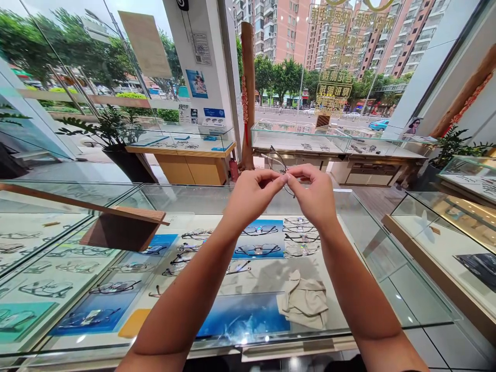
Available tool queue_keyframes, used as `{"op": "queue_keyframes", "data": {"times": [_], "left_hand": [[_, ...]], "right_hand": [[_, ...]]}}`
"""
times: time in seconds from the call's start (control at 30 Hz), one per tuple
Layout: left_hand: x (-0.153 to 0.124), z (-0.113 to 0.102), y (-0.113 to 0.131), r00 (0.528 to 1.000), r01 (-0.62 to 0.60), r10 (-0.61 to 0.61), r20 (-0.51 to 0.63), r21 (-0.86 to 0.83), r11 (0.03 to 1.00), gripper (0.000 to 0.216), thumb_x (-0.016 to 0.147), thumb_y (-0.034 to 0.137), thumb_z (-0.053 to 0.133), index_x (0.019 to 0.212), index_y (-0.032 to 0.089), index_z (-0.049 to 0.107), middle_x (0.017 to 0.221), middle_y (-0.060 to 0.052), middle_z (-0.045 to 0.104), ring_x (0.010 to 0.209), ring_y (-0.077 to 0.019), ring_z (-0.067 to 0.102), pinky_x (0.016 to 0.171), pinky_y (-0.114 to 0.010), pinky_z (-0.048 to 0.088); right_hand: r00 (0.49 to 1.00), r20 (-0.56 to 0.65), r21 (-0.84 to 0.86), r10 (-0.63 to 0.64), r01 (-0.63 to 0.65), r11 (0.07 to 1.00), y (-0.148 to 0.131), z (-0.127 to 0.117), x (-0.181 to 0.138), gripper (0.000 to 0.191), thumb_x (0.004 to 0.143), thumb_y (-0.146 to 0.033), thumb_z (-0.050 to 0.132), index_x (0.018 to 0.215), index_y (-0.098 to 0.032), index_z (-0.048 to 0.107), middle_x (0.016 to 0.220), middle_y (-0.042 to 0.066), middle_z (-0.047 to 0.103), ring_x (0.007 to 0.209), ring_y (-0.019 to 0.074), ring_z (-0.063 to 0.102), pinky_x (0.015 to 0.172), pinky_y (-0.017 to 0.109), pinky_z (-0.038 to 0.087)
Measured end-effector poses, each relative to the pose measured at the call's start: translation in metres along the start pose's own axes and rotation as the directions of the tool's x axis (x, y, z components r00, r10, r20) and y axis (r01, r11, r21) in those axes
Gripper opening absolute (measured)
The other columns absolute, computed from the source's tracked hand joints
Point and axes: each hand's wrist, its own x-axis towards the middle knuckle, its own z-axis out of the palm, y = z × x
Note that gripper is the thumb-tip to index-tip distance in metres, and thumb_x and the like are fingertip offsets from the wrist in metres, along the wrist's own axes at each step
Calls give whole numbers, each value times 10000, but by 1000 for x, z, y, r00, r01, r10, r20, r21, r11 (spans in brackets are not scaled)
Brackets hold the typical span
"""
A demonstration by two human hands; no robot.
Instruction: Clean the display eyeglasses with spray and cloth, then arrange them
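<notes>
Shopfront beside a street (300, 118)

A red fire extinguisher (234, 169) stands near a wooden post (247, 62) hung with red ornaments (244, 98). A leafy plant (111, 124) fills a dark planter (129, 164). Outside the gold-lettered window (334, 91), trees (287, 73) front pink apartment towers (289, 31); a blue car (378, 125) shows at right.

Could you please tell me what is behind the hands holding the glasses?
Beyond the left hand and right hand, a display counter and wooden post show; whatever the hands directly cover cannot be seen.
</notes>
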Motion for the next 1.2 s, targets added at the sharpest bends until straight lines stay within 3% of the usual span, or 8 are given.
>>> {"op": "queue_keyframes", "data": {"times": [0.13, 0.27, 0.4, 0.5, 0.6, 0.73, 0.97, 1.2], "left_hand": [[6, 1, -10, 999, 44, -45, -22, -39, 998, 346, 874, 535, 736, 832, 200, 812, 726, -30, 703, 630, -143, 545, 554, -282, 383], [9, -2, -18, 996, 71, -69, -48, 34, 997, 286, 866, 463, 719, 825, 193, 804, 647, -13, 643, 579, -135, 499, 536, -278, 342], [13, -7, -27, 992, 122, -125, -9, 289, 949, 205, 859, 362, 666, 788, 201, 771, 638, -8, 631, 584, -144, 500, 546, -287, 325], [18, -8, -42, 972, 153, -223, 70, 529, 835, 196, 868, 341, 642, 801, 201, 760, 738, -46, 707, 649, -177, 570, 575, -306, 341], [22, -2, -66, 927, 41, -292, 237, 708, 705, 190, 886, 300, 615, 865, 205, 779, 867, -86, 763, 758, -223, 648, 634, -319, 394], [24, 12, -99, 802, -94, -430, 413, 799, 593, 191, 853, 218, 629, 941, 204, 799, 986, -133, 783, 856, -277, 706, 726, -339, 475], [22, 29, -127, 743, -83, -546, 387, 863, 498, 239, 826, 182, 651, 1005, 124, 797, 1099, -241, 768, 1010, -352, 724, 874, -412, 533], [20, 38, -139, 699, -56, -623, 351, 895, 442, 273, 814, 132, 681, 1066, 123, 785, 1112, -247, 767, 1048, -377, 727, 918, -442, 550]], "right_hand": [[996, 60, -89, -60, 65, 994, -5, 2, -3, 135, 948, -261, 651, 975, -247, 783, 1067, 62, 782, 1011, 230, 700, 916, 421, 545], [991, 132, -138, -21, 40, 990, -5, 1, -5, 167, 965, -324, 642, 1029, -249, 776, 1106, 68, 781, 995, 241, 698, 907, 435, 540], [985, 155, -292, 81, -32, 956, -2, -1, -6, 210, 963, -420, 641, 940, -255, 767, 1023, 74, 789, 961, 278, 689, 875, 458, 506], [988, 124, -372, 95, -42, 927, -2, -3, -5, 227, 962, -426, 633, 876, -248, 744, 986, 79, 784, 934, 282, 681, 860, 450, 472], [988, 118, -397, 96, -41, 917, -4, -6, -4, 278, 965, -428, 620, 776, -239, 693, 854, 56, 761, 794, 240, 649, 780, 404, 444], [974, 165, -424, 155, -72, 903, -11, -7, -6, 428, 972, -449, 595, 606, -234, 533, 574, -4, 588, 570, 167, 473, 658, 356, 364], [967, 199, -430, 161, -61, 901, -20, -8, -8, 478, 973, -444, 592, 578, -230, 430, 547, -17, 443, 577, 154, 387, 632, 337, 293], [960, 231, -429, 158, -45, 902, -24, -9, -9, 501, 975, -395, 609, 585, -220, 346, 536, -45, 381, 557, 120, 318, 593, 312, 245]]}}
